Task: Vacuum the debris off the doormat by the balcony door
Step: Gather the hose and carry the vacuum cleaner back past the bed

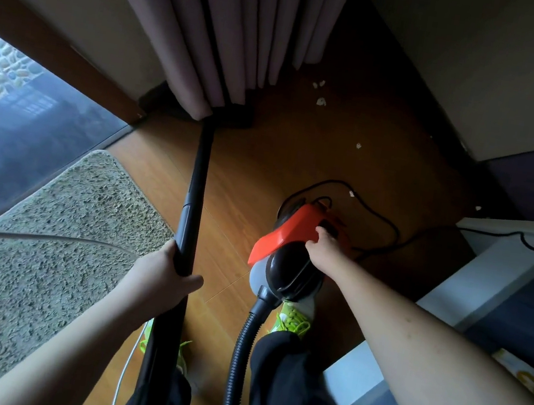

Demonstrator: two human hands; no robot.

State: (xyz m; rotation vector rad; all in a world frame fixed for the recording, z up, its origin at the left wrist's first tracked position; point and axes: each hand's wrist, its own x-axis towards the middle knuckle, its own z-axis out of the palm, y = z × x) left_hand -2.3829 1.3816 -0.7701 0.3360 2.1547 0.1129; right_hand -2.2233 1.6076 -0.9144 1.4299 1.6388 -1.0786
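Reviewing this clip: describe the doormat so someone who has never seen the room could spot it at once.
Start at the glass balcony door on the left; the doormat lies flat on the wooden floor right along it, left of the black vacuum wand that the left hand grips. It is the only shaggy beige surface, with a rounded corner.

A single wide-angle view comes from a camera on the person's head, looking steeply down and forward over both forearms to the floor [252, 151]. The left hand [161, 273] and right hand [323, 245] sit near the middle of the frame, close to the lens. The mat [55, 240] fills the lower left, the curtain [235, 34] the top; straight lines bow toward the edges
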